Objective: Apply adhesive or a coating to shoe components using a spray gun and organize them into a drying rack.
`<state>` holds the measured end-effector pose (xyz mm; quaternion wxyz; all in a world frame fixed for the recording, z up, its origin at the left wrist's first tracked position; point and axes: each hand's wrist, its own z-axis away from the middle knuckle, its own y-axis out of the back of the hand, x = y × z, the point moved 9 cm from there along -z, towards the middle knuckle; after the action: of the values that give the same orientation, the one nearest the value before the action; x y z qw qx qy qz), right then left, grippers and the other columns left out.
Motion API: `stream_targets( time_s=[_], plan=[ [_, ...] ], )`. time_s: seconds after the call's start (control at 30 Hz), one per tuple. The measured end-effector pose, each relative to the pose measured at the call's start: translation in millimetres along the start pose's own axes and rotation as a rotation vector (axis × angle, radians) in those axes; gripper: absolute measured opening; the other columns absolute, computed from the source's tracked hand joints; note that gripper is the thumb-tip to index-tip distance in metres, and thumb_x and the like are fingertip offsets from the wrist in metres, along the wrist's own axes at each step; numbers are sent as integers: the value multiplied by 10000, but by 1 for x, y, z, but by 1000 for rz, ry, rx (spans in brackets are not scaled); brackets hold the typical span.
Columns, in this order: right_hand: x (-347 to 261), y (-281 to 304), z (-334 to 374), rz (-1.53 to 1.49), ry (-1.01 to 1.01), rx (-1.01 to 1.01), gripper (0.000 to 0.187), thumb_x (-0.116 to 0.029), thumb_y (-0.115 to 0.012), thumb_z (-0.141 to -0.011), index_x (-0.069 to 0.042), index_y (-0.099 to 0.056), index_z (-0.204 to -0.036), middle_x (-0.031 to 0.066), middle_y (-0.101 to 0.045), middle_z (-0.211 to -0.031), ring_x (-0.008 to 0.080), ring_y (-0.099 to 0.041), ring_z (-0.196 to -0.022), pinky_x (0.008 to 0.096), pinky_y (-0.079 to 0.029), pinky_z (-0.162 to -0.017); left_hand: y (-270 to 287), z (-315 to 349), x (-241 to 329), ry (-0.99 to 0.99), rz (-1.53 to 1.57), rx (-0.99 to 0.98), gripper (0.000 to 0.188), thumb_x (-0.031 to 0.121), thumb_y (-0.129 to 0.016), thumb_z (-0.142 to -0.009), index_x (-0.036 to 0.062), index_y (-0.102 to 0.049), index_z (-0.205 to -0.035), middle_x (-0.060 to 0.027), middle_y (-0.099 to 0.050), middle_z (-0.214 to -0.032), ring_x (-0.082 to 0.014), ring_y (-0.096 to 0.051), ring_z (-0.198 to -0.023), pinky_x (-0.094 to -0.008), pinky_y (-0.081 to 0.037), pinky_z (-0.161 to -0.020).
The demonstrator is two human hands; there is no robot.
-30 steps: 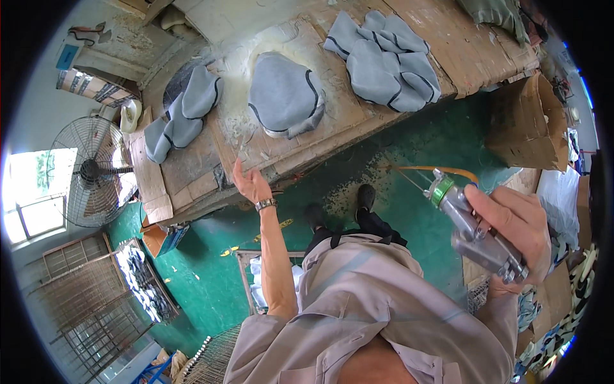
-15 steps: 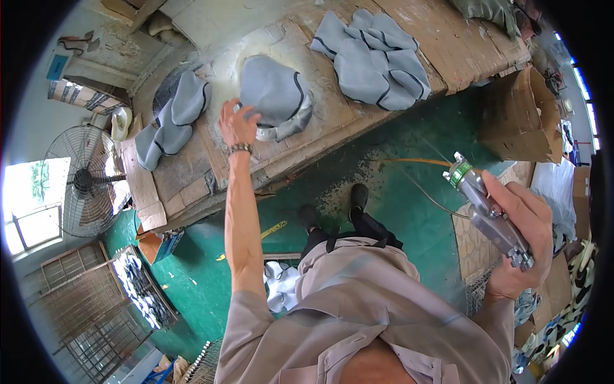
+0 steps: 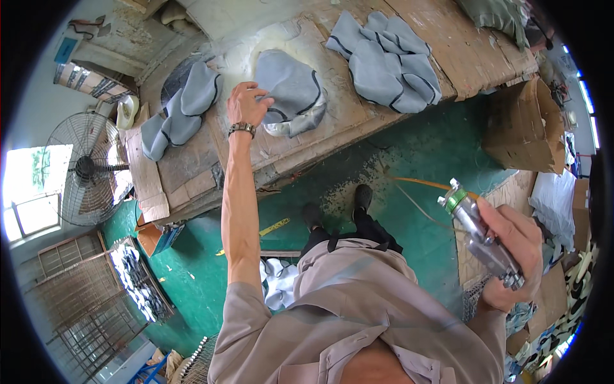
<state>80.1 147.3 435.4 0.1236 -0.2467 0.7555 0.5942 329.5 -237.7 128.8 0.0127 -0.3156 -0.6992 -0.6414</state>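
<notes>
My right hand is wrapped round a metal spray gun with a green ring near its nozzle, held over the floor at the right. At the workbench, my left hand reaches to the left edge of a curved grey fabric piece with black edging. Its fingers are apart and slightly bent; whether the fingertips touch the fabric I cannot tell. Beneath that fabric piece shows a pale, shiny rounded form. Whitish residue surrounds it on the bench.
Overlapping grey pieces lie left and right on the bench. A thin orange hose hangs near the gun. A tall cardboard box stands right of the bench, a large fan left. Both shoes are on the green floor.
My left hand's fingers have drawn in slightly at the fabric edge. The spray gun has moved slightly left and down in my right hand. The bench has shifted a little right in view.
</notes>
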Motion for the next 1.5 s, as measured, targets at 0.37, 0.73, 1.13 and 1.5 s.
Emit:
stream_targets(
  time_s=[0.37,0.73,1.13,1.5],
  plan=[
    [-39,-25,-4,-150,30,-247,628,-83,-740,-711,92,-601,-1298,111,-651,-816,207,-619,-628,309,-490,-530,2,1,0,-47,39,-46,236,278,-795,-722,144,-814,-916,-48,-693,-1194,-256,-586,-1199,-410,-471,-1005],
    [-46,-35,-1,-127,-308,16,489,-258,-643,-736,8,-747,-1132,123,-671,-856,196,-607,-725,296,-435,-659,210,-31,-39,-174,-91,388,188,234,-778,-763,136,-798,-922,-63,-703,-1135,-274,-627,-1100,-398,-498,-956],
    [-60,-58,-4,-139,-235,-180,636,-33,-687,-737,24,-589,-1362,138,-611,-847,270,-624,-723,349,-493,-662,101,172,-202,63,-532,210,284,215,-794,-744,175,-760,-1023,-64,-589,-1132,-294,-542,-1134,-469,-452,-941],
    [-72,-52,-36,-153,-166,-119,678,-274,-693,-771,57,-584,-1353,185,-637,-886,306,-619,-725,358,-485,-667,3,243,-367,723,279,408,719,-1,-544,-659,61,-590,-1374,-243,-564,-1279,-403,-511,-1257,-458,-379,-1118]
  ],
)
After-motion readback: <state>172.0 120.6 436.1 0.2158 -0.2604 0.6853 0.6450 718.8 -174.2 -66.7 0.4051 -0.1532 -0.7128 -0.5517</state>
